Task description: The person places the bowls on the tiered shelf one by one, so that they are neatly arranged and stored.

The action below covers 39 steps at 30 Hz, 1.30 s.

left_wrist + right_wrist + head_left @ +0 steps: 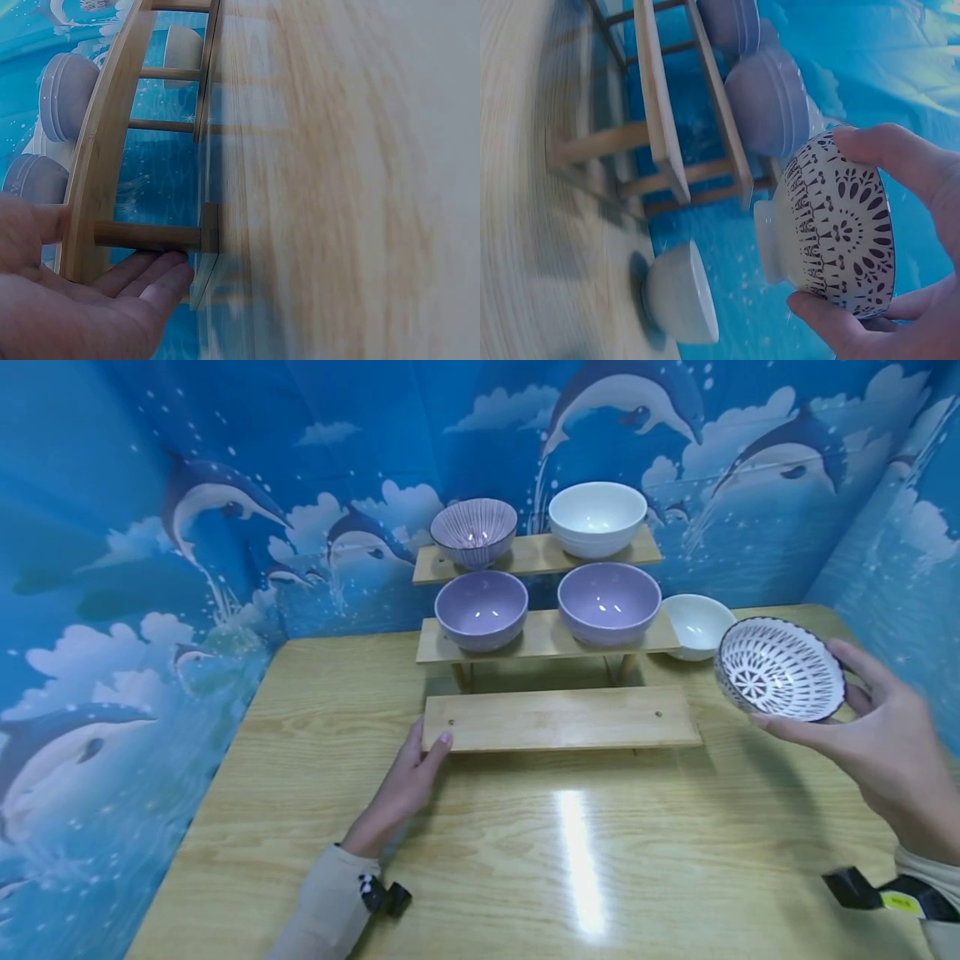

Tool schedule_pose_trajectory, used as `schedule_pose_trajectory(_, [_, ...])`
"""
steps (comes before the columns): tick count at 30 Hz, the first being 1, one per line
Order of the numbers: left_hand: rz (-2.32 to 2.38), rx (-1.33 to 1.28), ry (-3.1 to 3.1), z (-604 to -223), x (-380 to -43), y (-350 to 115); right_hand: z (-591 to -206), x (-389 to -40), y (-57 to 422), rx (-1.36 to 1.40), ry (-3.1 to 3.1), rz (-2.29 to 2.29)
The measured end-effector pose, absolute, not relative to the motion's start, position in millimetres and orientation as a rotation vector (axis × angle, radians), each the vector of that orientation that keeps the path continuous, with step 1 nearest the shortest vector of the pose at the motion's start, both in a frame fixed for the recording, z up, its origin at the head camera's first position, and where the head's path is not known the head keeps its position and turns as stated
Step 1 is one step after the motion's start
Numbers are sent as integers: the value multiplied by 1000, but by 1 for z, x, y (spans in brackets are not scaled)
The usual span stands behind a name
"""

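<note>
The head view shows my right hand point(892, 735) gripping a black-and-white patterned bowl point(780, 670), digits pressed at opposite sides of it; the bowl sits just ahead and to the left of my palm, raised off the table point(322, 718). Farther ahead of that hand, and more to its left, a plain white bowl point(697, 625) stands on the table. My left hand point(407, 777) grips the left end of the lowest board point(540, 720) of a wooden stand point(555, 697), thumb on top and fingers beneath. Beyond that hand, two purple bowls point(482, 610) rest on the middle board point(542, 639); farther off, on the top board point(534, 553), are a striped bowl point(474, 531) and, to its right, a top-shelf white bowl point(597, 518).

My left fingers vanish under the wood in the head view — the left wrist view, dim as it is, finds them next to a post point(150, 235). Part of my right-hand fingers is hidden behind the patterned bowl. The end of the middle board covers a bit of the plain white bowl, and both my forearms are cut off by the frame.

Counting up: six bowls (one patterned, one striped, two purple, two white), three boards, and two black wrist devices point(862, 887) — one at each cuff.
</note>
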<state>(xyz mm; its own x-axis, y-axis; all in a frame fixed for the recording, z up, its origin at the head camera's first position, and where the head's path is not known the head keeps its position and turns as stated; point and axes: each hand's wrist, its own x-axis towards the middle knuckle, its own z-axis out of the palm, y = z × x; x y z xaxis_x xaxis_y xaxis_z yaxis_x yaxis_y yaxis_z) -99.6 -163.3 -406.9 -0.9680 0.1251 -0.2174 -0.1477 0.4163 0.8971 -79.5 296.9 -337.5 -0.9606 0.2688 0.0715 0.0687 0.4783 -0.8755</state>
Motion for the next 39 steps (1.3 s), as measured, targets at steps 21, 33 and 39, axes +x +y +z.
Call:
schedule_pose_trajectory(21, [1571,-43,2423,-408,-99,-164,-330,-62,253,82,-2413,1839])
schedule_pose_trajectory(33, [1569,-57,2431,-408,-100,-163,-325,-65,221,249,-2519,1747])
schedule_pose_trajectory(39, [1569,-64,2428,-407,-100,-162,-321,-68,203,309,-2573,1716])
